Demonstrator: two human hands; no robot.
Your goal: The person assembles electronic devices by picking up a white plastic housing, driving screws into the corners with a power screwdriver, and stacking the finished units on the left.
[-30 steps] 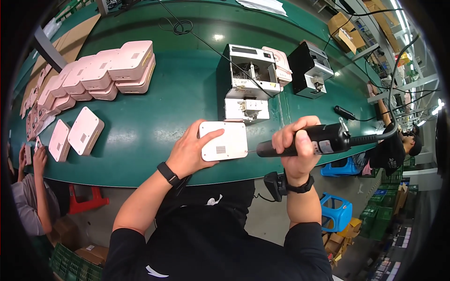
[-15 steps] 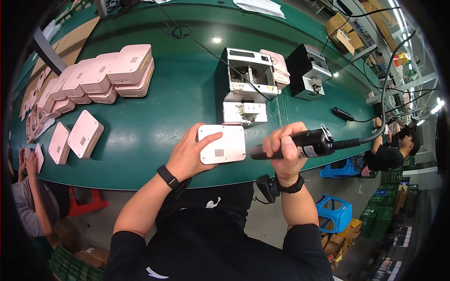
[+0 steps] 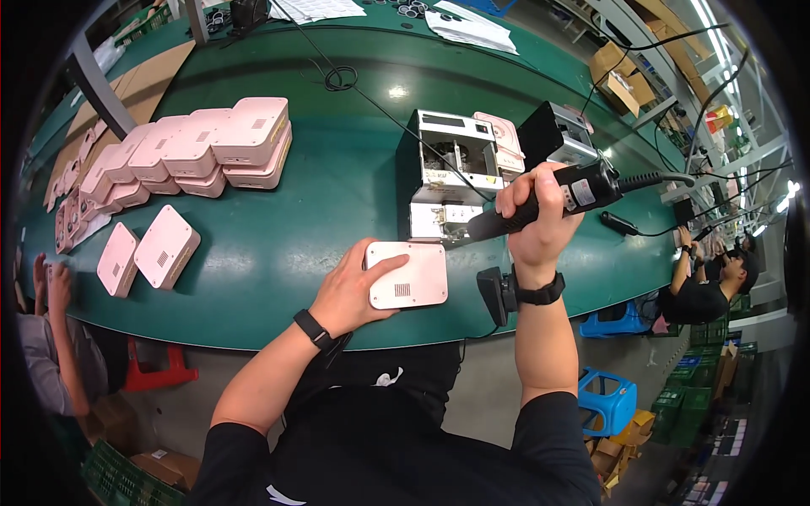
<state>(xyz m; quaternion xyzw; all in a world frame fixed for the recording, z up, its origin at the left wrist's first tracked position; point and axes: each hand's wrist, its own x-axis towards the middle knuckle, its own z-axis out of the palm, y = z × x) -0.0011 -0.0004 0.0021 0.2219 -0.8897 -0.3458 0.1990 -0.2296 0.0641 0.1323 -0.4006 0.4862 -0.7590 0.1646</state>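
Note:
My left hand grips the left edge of a pale pink plastic case, its thumb lying across the top. The case rests flat on the green bench, with a slotted vent and small holes near its corners facing up. In my right hand is a black corded electric screwdriver, held tilted with its nose pointing left. Its tip is at the front block of a silver-and-black screw feeder; whether a screw sits on the bit is too small to tell.
Two pink cases lie left of my hand, before stacked rows of them. A second screw feeder stands right of the first, with a black tool nearby. Co-workers sit at both ends. A cable hangs overhead.
My right hand has lifted the electric screwdriver off the case's right edge and carried it up and away to the screw feeder. My left hand still holds the case.

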